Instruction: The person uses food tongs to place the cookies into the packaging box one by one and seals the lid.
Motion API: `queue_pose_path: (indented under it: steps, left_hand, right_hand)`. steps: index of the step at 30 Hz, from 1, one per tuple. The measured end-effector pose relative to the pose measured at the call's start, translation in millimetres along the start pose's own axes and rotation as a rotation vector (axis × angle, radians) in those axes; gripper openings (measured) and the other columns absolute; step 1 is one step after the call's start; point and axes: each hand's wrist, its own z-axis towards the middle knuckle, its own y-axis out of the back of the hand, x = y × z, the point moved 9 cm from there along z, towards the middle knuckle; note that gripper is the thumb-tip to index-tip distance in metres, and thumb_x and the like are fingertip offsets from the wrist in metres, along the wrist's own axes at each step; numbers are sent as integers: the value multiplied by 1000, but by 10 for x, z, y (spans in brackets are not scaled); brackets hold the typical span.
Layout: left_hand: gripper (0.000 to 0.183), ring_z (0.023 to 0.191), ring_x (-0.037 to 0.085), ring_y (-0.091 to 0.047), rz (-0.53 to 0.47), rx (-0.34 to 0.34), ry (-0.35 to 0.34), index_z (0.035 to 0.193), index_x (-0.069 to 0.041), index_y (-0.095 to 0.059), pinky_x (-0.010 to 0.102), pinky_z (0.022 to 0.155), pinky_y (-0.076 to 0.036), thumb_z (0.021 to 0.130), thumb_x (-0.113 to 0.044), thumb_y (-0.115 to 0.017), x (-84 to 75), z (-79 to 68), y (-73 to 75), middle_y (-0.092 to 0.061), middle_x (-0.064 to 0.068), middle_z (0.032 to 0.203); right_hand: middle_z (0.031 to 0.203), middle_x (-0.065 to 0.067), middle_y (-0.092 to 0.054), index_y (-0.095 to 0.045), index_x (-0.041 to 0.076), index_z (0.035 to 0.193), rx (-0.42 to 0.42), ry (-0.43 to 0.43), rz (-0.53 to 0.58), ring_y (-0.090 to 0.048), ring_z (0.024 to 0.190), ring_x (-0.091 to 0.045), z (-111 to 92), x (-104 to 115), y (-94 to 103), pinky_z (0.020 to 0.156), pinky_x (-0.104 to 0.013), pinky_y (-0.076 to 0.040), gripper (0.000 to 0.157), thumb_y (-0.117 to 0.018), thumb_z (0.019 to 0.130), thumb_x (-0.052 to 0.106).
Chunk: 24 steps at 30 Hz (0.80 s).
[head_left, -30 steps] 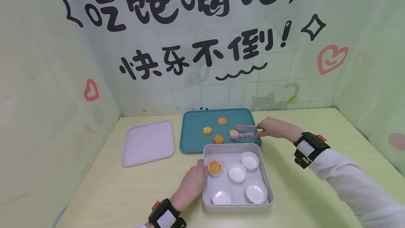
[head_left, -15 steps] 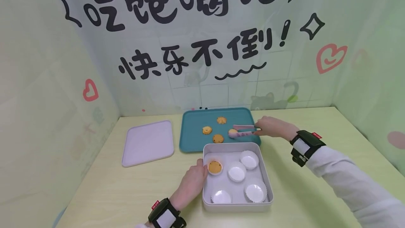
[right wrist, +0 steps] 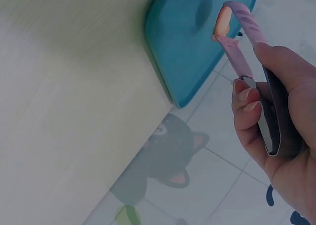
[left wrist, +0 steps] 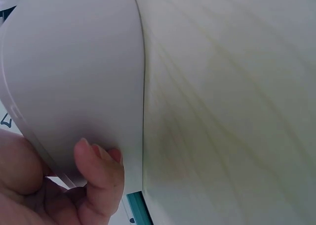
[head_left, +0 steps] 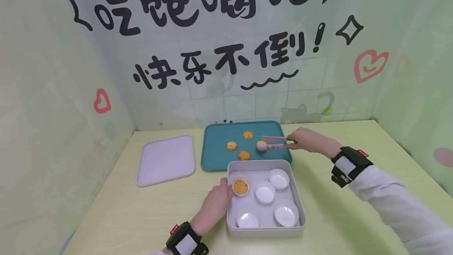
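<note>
In the head view my right hand [head_left: 311,141] holds pink-tipped metal tongs [head_left: 276,142] over the right part of the teal tray [head_left: 212,160]. A small cookie [right wrist: 223,21] sits between the tong tips in the right wrist view. On the tray lie a chip-dotted cookie [head_left: 244,155], a ring-like cookie [head_left: 231,146] and a ridged cookie [head_left: 248,135]. My left hand [head_left: 216,202] grips the left wall of a white box [head_left: 266,233], its fingers [left wrist: 101,175] bent against the outer side. Inside stand several white paper cups [head_left: 265,193]; one holds a chip-dotted cookie [head_left: 240,187].
A pale lilac tray [head_left: 166,160] lies on the left of the light wooden table [head_left: 141,219]. The box stands right in front of the teal tray's near edge. A printed backdrop [head_left: 212,101] rises behind the table and along both sides.
The tong tips have drawn closer together around the cookie and shifted slightly, with the right hand a little farther back. The left hand and box stay where they were.
</note>
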Motion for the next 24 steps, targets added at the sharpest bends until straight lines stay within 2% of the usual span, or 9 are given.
queue_pose_path:
  steps: [7, 12, 15, 18, 24]
  left_hand:
    - [25, 54, 20, -55, 2, 10, 18, 105, 11, -48, 32, 42, -40, 96, -12, -44, 11, 4, -10, -55, 15, 65]
    - [29, 53, 17, -53, 1, 30, 36, 110, 13, -46, 29, 41, -39, 97, -12, -42, 31, -8, -7, -55, 14, 66]
    - [30, 55, 17, -54, 2, 42, 43, 112, 14, -46, 28, 43, -40, 98, -12, -42, 36, -13, -10, -57, 15, 68]
    - [32, 58, 17, -57, -9, 58, 44, 114, 14, -45, 28, 45, -42, 98, -13, -42, 28, -10, -26, -59, 17, 72]
    - [32, 59, 19, -58, -23, 61, 39, 115, 14, -45, 29, 45, -44, 98, -13, -42, 4, 20, -47, -60, 18, 75]
  right_hand:
    - [55, 5, -37, -55, 9, 72, -72, 8, -38, -31, 50, -6, -264, 130, 285, 49, -22, -29, 18, -67, 84, 16]
    - [57, 8, -34, -51, 11, 74, -133, 61, -82, -30, 51, -3, -547, 330, 415, 49, -20, -28, 20, -70, 81, 14]
    - [60, 10, -37, -53, 11, 77, -125, 79, -89, -32, 52, -1, -718, 457, 414, 48, -19, -31, 18, -71, 80, 14]
    - [62, 11, -41, -56, 11, 79, -92, 59, -83, -34, 52, 0, -856, 536, 366, 48, -19, -34, 16, -71, 79, 14]
    - [63, 9, -46, -58, 9, 81, -59, 56, -103, -39, 51, -1, -965, 636, 279, 47, -19, -37, 15, -72, 79, 15]
